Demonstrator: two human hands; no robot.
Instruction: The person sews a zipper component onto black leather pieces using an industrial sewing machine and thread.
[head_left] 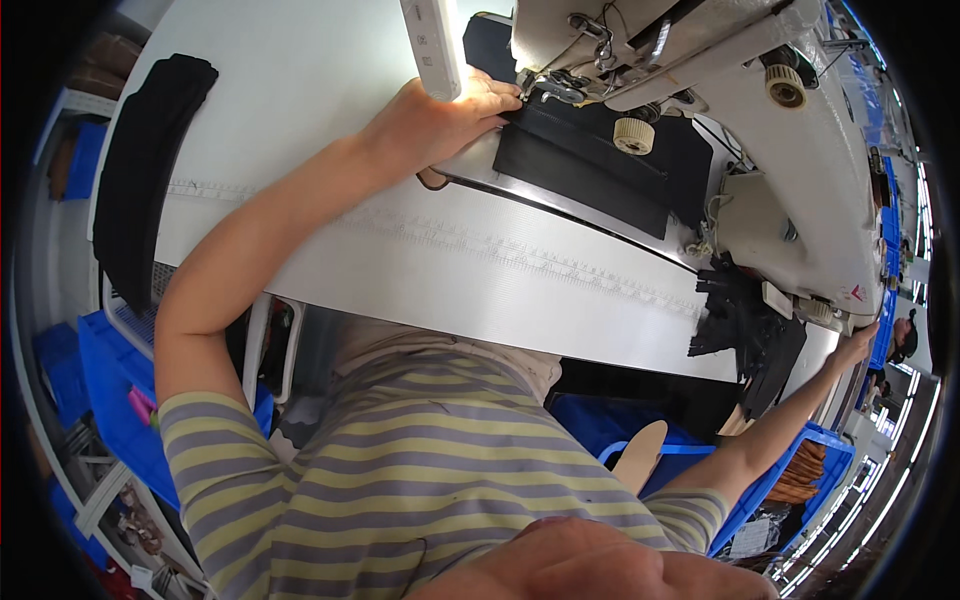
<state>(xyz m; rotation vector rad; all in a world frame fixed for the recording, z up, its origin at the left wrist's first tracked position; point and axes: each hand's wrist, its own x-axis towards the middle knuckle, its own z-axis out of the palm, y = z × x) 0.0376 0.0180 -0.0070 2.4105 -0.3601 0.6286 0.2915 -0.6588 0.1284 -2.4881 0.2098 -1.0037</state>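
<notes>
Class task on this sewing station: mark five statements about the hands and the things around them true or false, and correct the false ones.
1. The left hand is beside the black fabric at the sewing machine. True.
2. The right hand is touching the left hand. False: it is out at the sewing machine's far right side.
3. A ruler scale runs across the white tabletop. True.
4. The striped shirt is red. False: its stripes are yellowish green and grey.
5. A long dark cloth lies at the tabletop's left end. True.

Ruler scale (520,252) on the white table (300,95) beside the sewing machine (825,150), figures too small to read, tiny icons on the white lamp (432,50) left of the machine, small red mark (857,292) on the machine's body
</notes>
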